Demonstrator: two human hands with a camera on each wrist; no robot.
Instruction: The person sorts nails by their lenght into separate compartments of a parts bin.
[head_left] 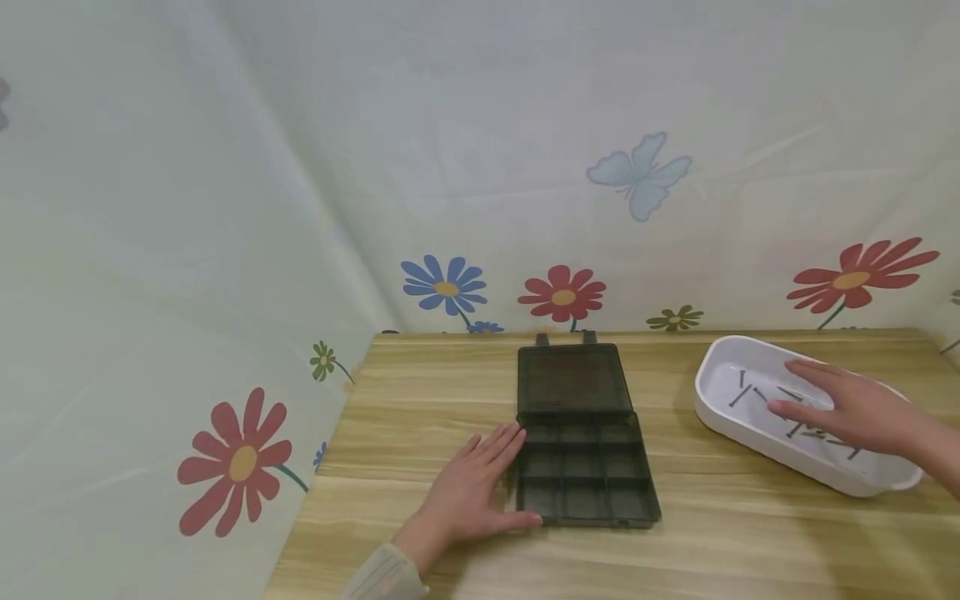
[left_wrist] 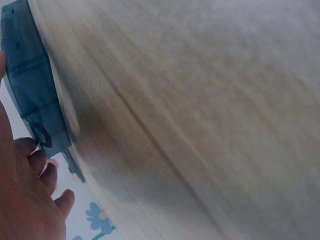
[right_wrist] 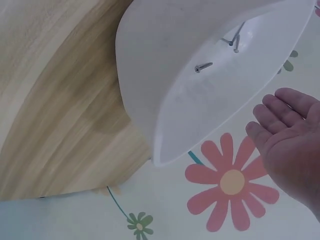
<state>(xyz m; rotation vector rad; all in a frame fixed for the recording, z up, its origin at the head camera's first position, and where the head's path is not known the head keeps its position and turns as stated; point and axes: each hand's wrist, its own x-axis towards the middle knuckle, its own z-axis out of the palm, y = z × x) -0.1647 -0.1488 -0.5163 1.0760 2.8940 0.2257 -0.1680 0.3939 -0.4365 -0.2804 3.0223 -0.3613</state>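
A dark translucent compartment box (head_left: pixel 584 467) lies on the table with its lid (head_left: pixel 573 379) folded back behind it. My left hand (head_left: pixel 472 492) rests along the box's left side, fingers extended and thumb at the front corner. The left wrist view shows those fingertips beside the box wall (left_wrist: pixel 37 82). At the right, my right hand (head_left: pixel 855 408) hovers over a white tray (head_left: pixel 780 454) with its fingers spread and nothing held. Several screws (head_left: pixel 740 396) lie scattered in the tray; the right wrist view shows one screw (right_wrist: pixel 203 67) apart from a few others.
The wooden table (head_left: pixel 420 392) runs back to a pale curtain (head_left: pixel 480 167) printed with flowers and a butterfly. A second curtain side hangs along the table's left edge. Bare wood lies between the box and the tray.
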